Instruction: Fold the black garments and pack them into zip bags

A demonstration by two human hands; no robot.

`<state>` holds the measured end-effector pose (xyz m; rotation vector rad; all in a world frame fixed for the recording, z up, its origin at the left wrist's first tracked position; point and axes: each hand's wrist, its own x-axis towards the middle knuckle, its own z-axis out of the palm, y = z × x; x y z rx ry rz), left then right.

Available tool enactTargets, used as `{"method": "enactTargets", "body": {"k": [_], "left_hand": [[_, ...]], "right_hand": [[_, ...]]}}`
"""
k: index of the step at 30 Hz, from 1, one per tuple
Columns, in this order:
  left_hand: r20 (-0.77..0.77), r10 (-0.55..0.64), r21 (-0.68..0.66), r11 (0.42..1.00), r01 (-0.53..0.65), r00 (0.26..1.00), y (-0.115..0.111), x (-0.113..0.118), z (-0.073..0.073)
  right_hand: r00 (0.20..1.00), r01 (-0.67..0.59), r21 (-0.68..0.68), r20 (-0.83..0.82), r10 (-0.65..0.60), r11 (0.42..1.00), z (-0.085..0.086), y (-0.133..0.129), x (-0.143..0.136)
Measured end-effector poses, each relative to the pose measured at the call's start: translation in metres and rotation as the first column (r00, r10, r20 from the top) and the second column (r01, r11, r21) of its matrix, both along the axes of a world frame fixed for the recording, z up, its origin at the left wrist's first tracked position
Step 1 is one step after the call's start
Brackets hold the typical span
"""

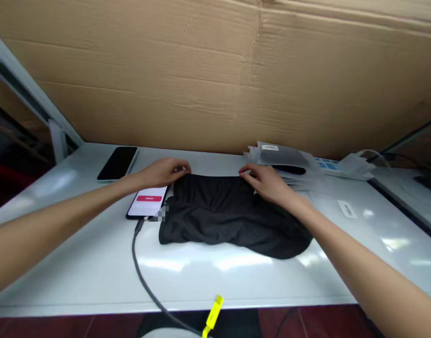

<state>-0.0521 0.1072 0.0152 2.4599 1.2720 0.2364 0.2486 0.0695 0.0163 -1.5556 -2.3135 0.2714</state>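
Observation:
A piece of black stretchy fabric [222, 216], perhaps a garment, lies spread on the white table [95, 267]. My left hand [168, 172] pinches its far left corner between thumb and fingers. At the far edge on the right, my right hand [262, 180] pinches the same fabric, and the edge between the two hands runs nearly straight. Part of the cloth's right side is hidden under my right forearm. Close to my left wrist lies a phone [147, 204] with a lit screen, plugged into a dark cable [139, 263].
A second phone [117, 163] with a dark screen lies at the back left. Behind my right hand sits a stack of translucent plastic bags [289, 157]. Another clear bag with a white label [347, 209] lies to the right. A cardboard wall [201, 80] closes off the back.

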Motion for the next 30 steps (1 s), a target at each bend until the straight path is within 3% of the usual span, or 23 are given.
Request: {"method": "enactTargets", "body": {"k": [4, 8, 11, 14, 16, 19, 21, 23, 26, 28, 30], "left_hand": [[-0.008, 0.051, 0.037, 0.998, -0.050, 0.999, 0.003, 0.000, -0.006], [0.013, -0.129, 0.108, 0.986, 0.127, 0.992, 0.000, -0.004, -0.005], [0.017, -0.240, 0.250, 0.941, 0.229, 0.971, -0.018, -0.008, -0.002], [-0.089, -0.328, 0.306, 0.890, 0.339, 0.941, -0.045, -0.010, 0.001], [-0.174, -0.390, 0.268, 0.865, 0.425, 0.904, -0.061, -0.010, 0.002], [-0.184, -0.397, 0.281, 0.855, 0.435, 0.899, -0.077, -0.008, 0.003], [-0.118, -0.356, 0.370, 0.850, 0.374, 0.927, -0.086, -0.002, 0.006], [-0.033, -0.348, 0.412, 0.849, 0.330, 0.937, -0.095, 0.011, 0.010], [0.024, -0.385, 0.365, 0.863, 0.350, 0.923, -0.105, 0.045, 0.010], [0.016, -0.402, 0.293, 0.877, 0.380, 0.916, -0.106, 0.071, 0.003], [0.010, -0.425, 0.208, 0.886, 0.413, 0.905, -0.103, 0.095, -0.009]], "right_hand": [[1.000, -0.008, 0.040, -0.014, 0.009, 0.999, -0.005, -0.002, 0.001], [0.999, -0.046, 0.096, 0.001, 0.046, 0.994, 0.003, -0.013, 0.006], [0.997, -0.072, 0.174, 0.023, 0.069, 0.982, 0.007, -0.031, 0.009], [0.986, -0.141, 0.271, 0.125, 0.111, 0.952, 0.001, -0.054, 0.011], [0.967, -0.213, 0.260, 0.192, 0.166, 0.942, -0.005, -0.069, 0.015], [0.956, -0.253, 0.193, 0.202, 0.214, 0.948, -0.007, -0.087, 0.028], [0.979, -0.171, 0.220, 0.145, 0.142, 0.960, -0.001, -0.097, 0.044], [0.999, 0.017, 0.211, 0.026, -0.023, 0.977, 0.007, -0.105, 0.064], [0.939, 0.319, -0.011, -0.131, -0.318, 0.948, 0.012, -0.113, 0.091], [0.903, 0.376, -0.146, -0.164, -0.398, 0.915, 0.007, -0.114, 0.102], [0.901, 0.363, -0.172, -0.186, -0.392, 0.916, -0.004, -0.111, 0.106]]}}
